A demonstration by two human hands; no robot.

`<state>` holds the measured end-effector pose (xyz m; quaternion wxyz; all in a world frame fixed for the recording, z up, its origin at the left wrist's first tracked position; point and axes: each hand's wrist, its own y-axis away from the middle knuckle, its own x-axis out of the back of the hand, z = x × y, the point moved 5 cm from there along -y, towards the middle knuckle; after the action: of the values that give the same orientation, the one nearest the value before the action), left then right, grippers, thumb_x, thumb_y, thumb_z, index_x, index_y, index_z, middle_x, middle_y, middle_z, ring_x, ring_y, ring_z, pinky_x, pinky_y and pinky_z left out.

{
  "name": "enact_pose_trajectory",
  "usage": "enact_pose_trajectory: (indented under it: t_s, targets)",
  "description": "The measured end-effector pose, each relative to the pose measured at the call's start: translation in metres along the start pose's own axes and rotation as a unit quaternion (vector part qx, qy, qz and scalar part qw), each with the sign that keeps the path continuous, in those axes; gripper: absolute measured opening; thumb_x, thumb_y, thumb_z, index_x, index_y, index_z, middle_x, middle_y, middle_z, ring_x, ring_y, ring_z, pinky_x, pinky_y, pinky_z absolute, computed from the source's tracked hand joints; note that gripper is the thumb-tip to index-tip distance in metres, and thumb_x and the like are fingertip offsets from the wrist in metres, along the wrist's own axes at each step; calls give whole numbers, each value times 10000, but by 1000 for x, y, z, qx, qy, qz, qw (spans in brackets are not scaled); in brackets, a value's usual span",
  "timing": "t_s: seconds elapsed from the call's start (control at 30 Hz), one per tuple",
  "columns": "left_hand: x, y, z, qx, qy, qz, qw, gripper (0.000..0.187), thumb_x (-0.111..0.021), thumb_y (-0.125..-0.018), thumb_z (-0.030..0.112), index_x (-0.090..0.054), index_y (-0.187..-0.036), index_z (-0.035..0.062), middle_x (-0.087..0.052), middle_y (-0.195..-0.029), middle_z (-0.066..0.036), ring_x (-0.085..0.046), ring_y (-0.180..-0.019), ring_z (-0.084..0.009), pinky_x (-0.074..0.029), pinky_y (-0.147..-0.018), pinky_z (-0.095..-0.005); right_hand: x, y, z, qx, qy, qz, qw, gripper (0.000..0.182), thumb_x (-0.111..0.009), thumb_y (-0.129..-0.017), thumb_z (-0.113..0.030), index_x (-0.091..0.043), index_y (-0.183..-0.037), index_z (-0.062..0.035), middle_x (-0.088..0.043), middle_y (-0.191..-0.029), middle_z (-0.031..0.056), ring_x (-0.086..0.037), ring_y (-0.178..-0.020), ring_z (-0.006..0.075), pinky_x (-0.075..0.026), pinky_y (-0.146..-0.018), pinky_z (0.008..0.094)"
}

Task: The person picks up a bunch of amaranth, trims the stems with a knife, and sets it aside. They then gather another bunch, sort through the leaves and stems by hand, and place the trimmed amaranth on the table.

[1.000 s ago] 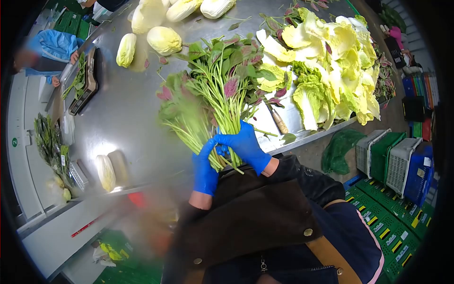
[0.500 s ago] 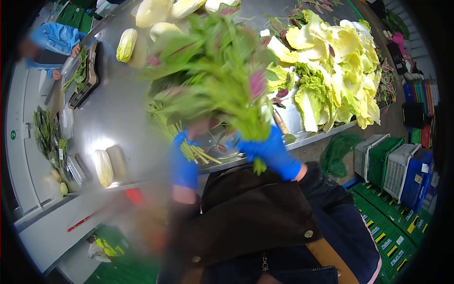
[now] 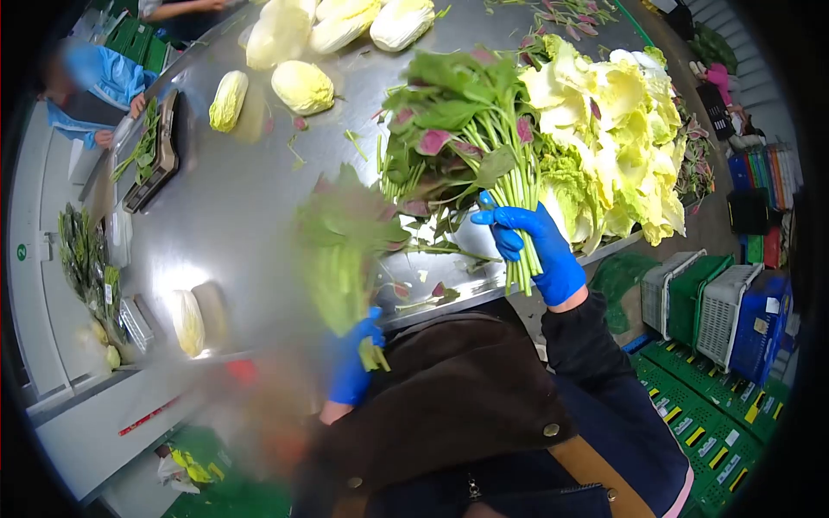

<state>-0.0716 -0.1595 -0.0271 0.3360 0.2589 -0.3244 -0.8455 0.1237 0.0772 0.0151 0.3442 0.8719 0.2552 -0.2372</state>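
each gloved hand is clamped on its own amaranth bunch, right hand [image 3: 537,250] on the raised bunch [image 3: 462,138] above the steel worktop [image 3: 233,190], left hand [image 3: 352,367] on a blurred bunch [image 3: 338,250]; light, floppy, bruisable leaves seem best gripped by the stems.

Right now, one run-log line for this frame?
left hand: grips blurred greens bunch | right hand: grips amaranth bunch | both above steel table

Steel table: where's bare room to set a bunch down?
Bare steel table lies between the scale, the whole cabbages and the left hand. Crowded on the right: loose cabbage leaves beyond the right hand.
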Motion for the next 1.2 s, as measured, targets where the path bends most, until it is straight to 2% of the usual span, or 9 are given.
enact_pose_trajectory:
  t_s: [0.1, 0.23, 0.33, 0.47, 0.5, 0.6, 0.77, 0.97, 1.2]
  targets:
    - [1, -2, 52, -205, 59, 40, 976, 221, -568, -841, 80, -538, -1039, -15, -522, -695, -37, -450, -547, -101, -385, -509, -251, -23, 3, -8, 2, -32, -55, 998, 398, -577, -815, -115, -504, -1179, 31, -649, -877, 138, -462, -474, 65, -390, -432, 212]
    - [-23, -7, 65, -112, 105, 105, 983, 284, -559, -896, 190, -518, -1119, 20, -389, -576, 36, -380, -514, -65, -335, -496, -230, -36, -35, 49, -56, 26, -23, 998, 271, -617, -824, -134, -594, -1057, 3, -656, -803, 83, -521, -519, 84, -415, -456, 217]
    - [13, -59, 20, -21, 176, -45, 983, 345, -525, -924, 238, -496, -1187, 17, -392, -604, 37, -358, -503, -69, -335, -502, -230, 30, -75, 103, -139, 234, 76, 959, 190, -639, -821, -157, -640, -948, -15, -656, -742, 38, -539, -526, 86, -437, -465, 221]
    - [21, -57, 28, 17, 404, -116, 907, 352, -467, -945, 191, -443, -1256, 29, -384, -679, 27, -335, -511, -78, -331, -519, -241, -14, -58, 51, -108, 113, 3, 988, 224, -636, -844, -182, -639, -1006, -26, -638, -738, 20, -518, -514, 65, -427, -452, 210]
    - [23, -55, 39, -63, 209, -66, 974, 302, -455, -941, 149, -465, -1223, 39, -373, -672, 24, -347, -522, -78, -325, -515, -245, -31, -55, 41, -89, 90, -25, 992, 259, -631, -852, -194, -624, -1047, -24, -630, -746, 19, -514, -519, 64, -424, -454, 208]
    - [-16, -25, 67, -107, 238, 45, 964, 247, -469, -930, 129, -495, -1162, 48, -360, -665, 22, -347, -520, -82, -325, -512, -246, -78, -37, 28, -30, 31, -80, 996, 370, -615, -869, -206, -556, -1169, 2, -616, -761, 26, -514, -536, 61, -431, -470, 208]
    - [-33, -46, 77, -142, 181, -39, 972, 301, -601, -804, 15, -528, -1095, 28, -614, -942, -59, -490, -568, -89, -404, -532, -237, -91, -38, 51, -52, 87, -70, 992, 352, -664, -817, -146, -577, -1125, -1, -641, -794, 54, -561, -553, 90, -452, -480, 220]
    - [-67, -59, 90, -260, 3, -33, 965, 281, -657, -758, 10, -587, -1031, 11, -608, -872, -42, -566, -703, -121, -462, -601, -241, -90, -34, 77, -69, 167, -75, 981, 314, -681, -763, -76, -586, -1056, -14, -641, -799, 59, -578, -575, 99, -482, -513, 240]
    - [-66, -78, 69, -263, -34, -14, 964, 257, -694, -693, -59, -590, -921, -1, -599, -760, -58, -560, -566, -131, -441, -493, -247, -79, -32, 75, -46, 197, -75, 976, 224, -648, -773, -55, -572, -977, 0, -638, -747, 76, -584, -562, 129, -471, -502, 249]
